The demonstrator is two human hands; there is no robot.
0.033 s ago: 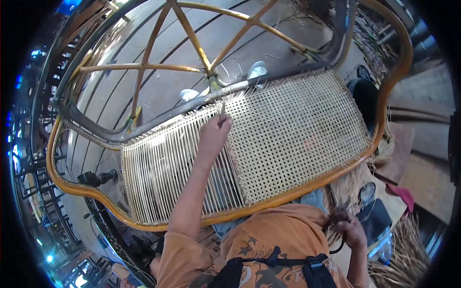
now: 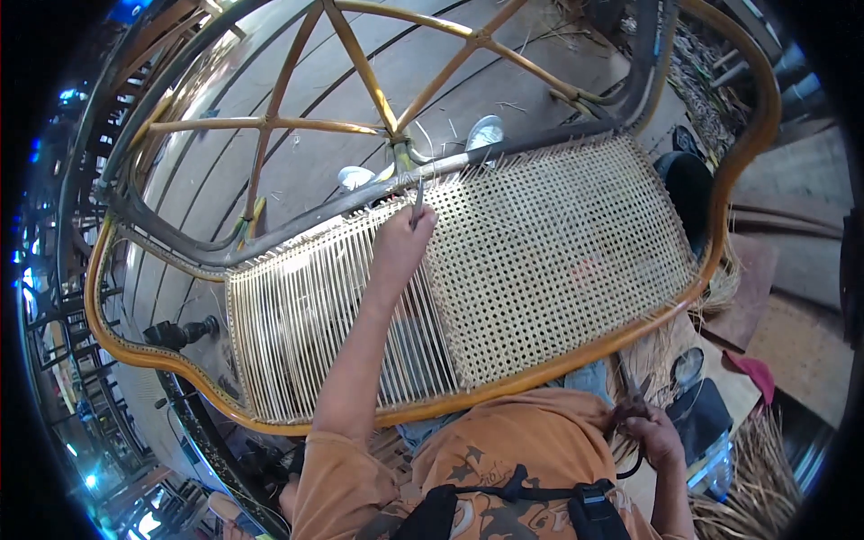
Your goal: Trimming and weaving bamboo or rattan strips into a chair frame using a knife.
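My left hand (image 2: 403,238) is closed around a slim pointed metal tool (image 2: 419,196), its tip up against the far edge of a woven cane panel (image 2: 558,261). To the right of this hand the cane forms an open mesh. On the left only parallel strands (image 2: 306,315) run from the near edge to the far edge. The panel sits in a curved rattan frame (image 2: 540,369). Low on the right, beside my body, my right hand (image 2: 655,432) is closed on a dark tool with pointed ends (image 2: 637,393); its exact kind is unclear.
Beyond the panel, a rattan lattice (image 2: 360,67) rises over a plank floor (image 2: 211,171). Loose cane strips (image 2: 756,477) lie at the lower right, near a pink cloth (image 2: 754,376) and a clear bottle (image 2: 718,470). A dark turned leg (image 2: 184,333) is at left.
My right hand and its dark tool have shifted very slightly. My left hand stays at almost the same spot, still holding the pointed tool.
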